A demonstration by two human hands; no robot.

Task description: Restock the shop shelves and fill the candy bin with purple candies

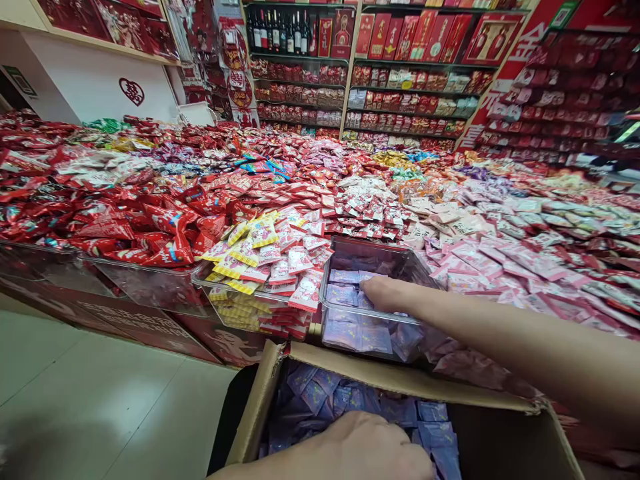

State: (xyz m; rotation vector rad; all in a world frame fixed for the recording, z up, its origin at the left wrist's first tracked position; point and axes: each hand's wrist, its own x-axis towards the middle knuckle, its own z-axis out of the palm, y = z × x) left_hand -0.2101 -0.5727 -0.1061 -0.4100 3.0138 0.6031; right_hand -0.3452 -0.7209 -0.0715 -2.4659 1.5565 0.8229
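Note:
My right hand (pixel 385 293) reaches into a clear plastic bin (pixel 345 250), its bent fingers at small purple packets (pixel 345 297) laid in rows there. Whether it grips one is hidden. Below, an open cardboard box (pixel 400 373) holds many more purple packets (pixel 315 393). My left hand (pixel 367 447) is over these packets inside the box, back of the hand up and fingers curled downward. Its fingertips are out of sight, so what they hold cannot be made out.
Left of the bin, another bin holds white, red and yellow packets (pixel 287 257). Red packets (pixel 165 223) pile up farther left, pink ones (pixel 505 267) to the right. Shelves (pixel 350 67) with bottles and boxes stand behind. Tiled floor (pixel 100 393) shows at lower left.

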